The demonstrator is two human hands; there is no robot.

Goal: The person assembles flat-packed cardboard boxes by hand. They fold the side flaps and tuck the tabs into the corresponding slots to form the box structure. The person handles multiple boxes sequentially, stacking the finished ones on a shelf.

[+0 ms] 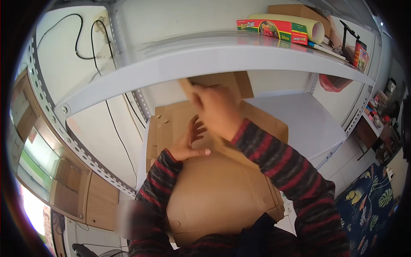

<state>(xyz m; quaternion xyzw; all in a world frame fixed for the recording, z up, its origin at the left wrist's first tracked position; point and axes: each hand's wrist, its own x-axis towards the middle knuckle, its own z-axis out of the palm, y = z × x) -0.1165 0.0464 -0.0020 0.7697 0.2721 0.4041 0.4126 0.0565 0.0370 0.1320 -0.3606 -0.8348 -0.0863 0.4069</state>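
Observation:
A large brown cardboard box [214, 192], partly folded with creased panels and round tabs, lies before me on the lower shelf and reaches toward my body. Over its far part my right hand [217, 109] is closed round the edge of a raised cardboard flap, blurred by motion. My left hand [190, 144] hovers over or rests on the cardboard just left of it, fingers apart and thumb stretched out, gripping nothing. Whether its fingertips touch the box I cannot tell. Both forearms wear striped sleeves, and the right one hides part of the box.
An upper grey shelf [214, 58] crosses above my hands. On it stand a red and green carton [274, 31], a pale roll [317, 32] and a red can [359, 55]. Black cables [112, 124] hang at left. The lower shelf [299, 113] extends right; a leaf-patterned cloth [370, 205] lies beyond.

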